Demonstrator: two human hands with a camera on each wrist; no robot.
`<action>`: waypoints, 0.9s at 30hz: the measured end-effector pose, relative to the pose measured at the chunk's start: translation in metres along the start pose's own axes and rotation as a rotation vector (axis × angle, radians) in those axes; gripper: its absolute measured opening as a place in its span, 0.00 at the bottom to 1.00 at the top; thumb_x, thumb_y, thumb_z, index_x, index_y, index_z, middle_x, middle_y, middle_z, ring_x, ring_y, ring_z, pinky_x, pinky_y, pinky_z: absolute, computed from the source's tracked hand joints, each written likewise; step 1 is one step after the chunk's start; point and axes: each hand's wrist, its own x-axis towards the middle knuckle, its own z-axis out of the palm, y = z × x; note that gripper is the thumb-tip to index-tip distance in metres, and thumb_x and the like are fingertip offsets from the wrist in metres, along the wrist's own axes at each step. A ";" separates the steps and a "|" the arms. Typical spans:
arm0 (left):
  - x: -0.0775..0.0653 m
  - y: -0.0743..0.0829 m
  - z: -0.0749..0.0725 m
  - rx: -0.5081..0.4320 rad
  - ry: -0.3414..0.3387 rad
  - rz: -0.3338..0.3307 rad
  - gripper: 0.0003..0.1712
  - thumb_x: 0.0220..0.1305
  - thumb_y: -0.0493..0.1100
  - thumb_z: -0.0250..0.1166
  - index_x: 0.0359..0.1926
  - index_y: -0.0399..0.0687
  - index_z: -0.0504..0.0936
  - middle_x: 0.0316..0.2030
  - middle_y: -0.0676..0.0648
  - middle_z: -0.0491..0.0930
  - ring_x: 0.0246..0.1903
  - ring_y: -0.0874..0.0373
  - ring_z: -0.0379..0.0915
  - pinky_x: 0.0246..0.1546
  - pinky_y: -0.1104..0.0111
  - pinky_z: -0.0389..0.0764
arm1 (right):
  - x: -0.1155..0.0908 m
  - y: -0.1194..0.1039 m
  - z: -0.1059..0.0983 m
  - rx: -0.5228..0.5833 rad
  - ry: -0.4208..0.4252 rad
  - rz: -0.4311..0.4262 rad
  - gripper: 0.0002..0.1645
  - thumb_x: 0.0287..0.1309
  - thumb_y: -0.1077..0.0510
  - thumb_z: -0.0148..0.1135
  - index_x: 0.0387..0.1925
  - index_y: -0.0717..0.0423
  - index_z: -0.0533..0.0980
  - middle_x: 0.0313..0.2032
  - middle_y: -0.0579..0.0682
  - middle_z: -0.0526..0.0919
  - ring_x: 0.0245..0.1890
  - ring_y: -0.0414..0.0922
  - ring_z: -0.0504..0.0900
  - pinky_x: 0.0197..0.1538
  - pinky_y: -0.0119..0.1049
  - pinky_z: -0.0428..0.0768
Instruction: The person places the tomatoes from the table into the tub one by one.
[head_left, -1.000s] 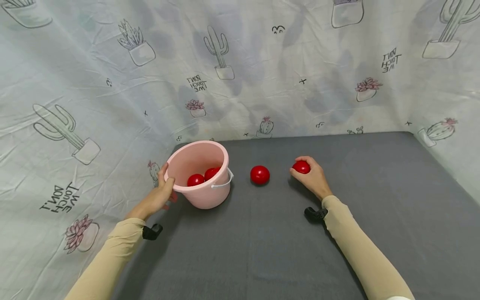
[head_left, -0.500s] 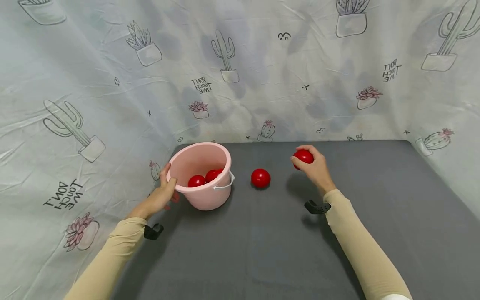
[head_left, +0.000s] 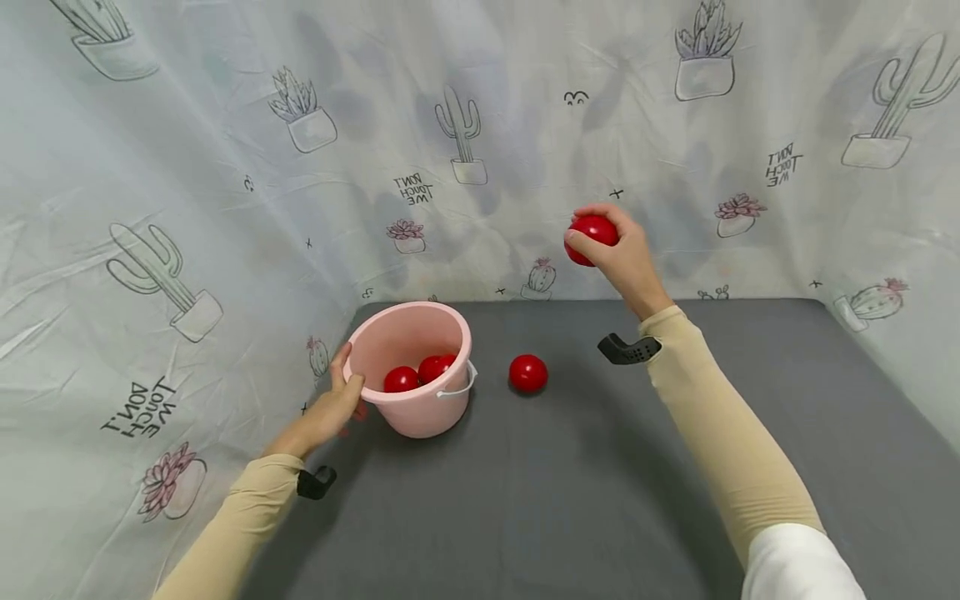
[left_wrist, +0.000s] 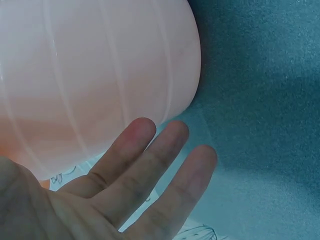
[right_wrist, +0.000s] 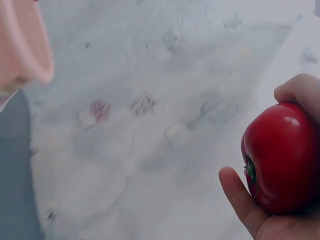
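My left hand [head_left: 324,418] grips the rim of a pink bucket [head_left: 423,419] at the left, thumb and forefinger at the edge. In the left wrist view its other fingers [left_wrist: 142,187] stretch out beside the bucket's wall. Inside the bucket lie red tomatoes [head_left: 401,379]. Well above the table, my right hand [head_left: 630,260] holds another tomato [head_left: 596,225] between thumb and fingers. The right wrist view shows this tomato's green stem [right_wrist: 251,170]. One more tomato [head_left: 528,373] sits on the table, right of the bucket.
A grey cloth covers the table [head_left: 570,500]. Pale curtains [head_left: 517,150] printed with cacti hang behind it and along both sides. The bucket's white handle [head_left: 459,385] hangs down at its right side.
My right hand has lifted its tomato from the table, high up and slightly left. My left hand keeps its hold on the bucket's rim. The head view has tilted a little upward.
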 end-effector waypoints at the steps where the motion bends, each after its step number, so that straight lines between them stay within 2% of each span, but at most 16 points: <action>1: 0.000 -0.003 0.001 -0.002 0.006 -0.002 0.37 0.72 0.58 0.34 0.70 0.76 0.19 0.36 0.37 0.77 0.37 0.50 0.77 0.31 0.56 0.77 | 0.005 -0.007 0.005 -0.009 -0.013 -0.006 0.26 0.54 0.45 0.66 0.56 0.42 0.74 0.59 0.45 0.72 0.58 0.46 0.69 0.49 0.42 0.79; 8: 0.001 -0.013 0.003 0.000 0.044 -0.004 0.37 0.71 0.59 0.35 0.70 0.78 0.21 0.33 0.41 0.79 0.39 0.48 0.78 0.29 0.57 0.78 | 0.033 -0.052 0.053 0.010 -0.094 -0.067 0.22 0.54 0.48 0.65 0.52 0.40 0.75 0.56 0.45 0.74 0.56 0.46 0.71 0.51 0.45 0.78; 15: 0.006 -0.012 0.005 0.007 0.041 0.001 0.37 0.71 0.59 0.35 0.70 0.78 0.23 0.33 0.42 0.80 0.35 0.53 0.76 0.26 0.61 0.75 | 0.042 -0.079 0.102 0.035 -0.232 -0.086 0.22 0.54 0.51 0.65 0.53 0.45 0.75 0.56 0.47 0.74 0.57 0.47 0.71 0.51 0.45 0.79; 21: 0.007 -0.010 0.002 0.015 0.061 0.005 0.36 0.71 0.59 0.34 0.70 0.79 0.24 0.35 0.41 0.81 0.30 0.54 0.76 0.28 0.64 0.73 | 0.057 -0.077 0.143 0.068 -0.385 -0.084 0.22 0.53 0.48 0.67 0.51 0.40 0.75 0.56 0.43 0.74 0.56 0.47 0.71 0.49 0.44 0.80; 27: 0.006 -0.013 0.003 -0.001 0.060 0.003 0.35 0.72 0.58 0.35 0.71 0.78 0.25 0.36 0.41 0.81 0.20 0.51 0.71 0.25 0.64 0.71 | 0.065 -0.059 0.190 0.129 -0.557 -0.071 0.24 0.53 0.47 0.66 0.53 0.43 0.74 0.53 0.44 0.77 0.54 0.47 0.74 0.50 0.44 0.80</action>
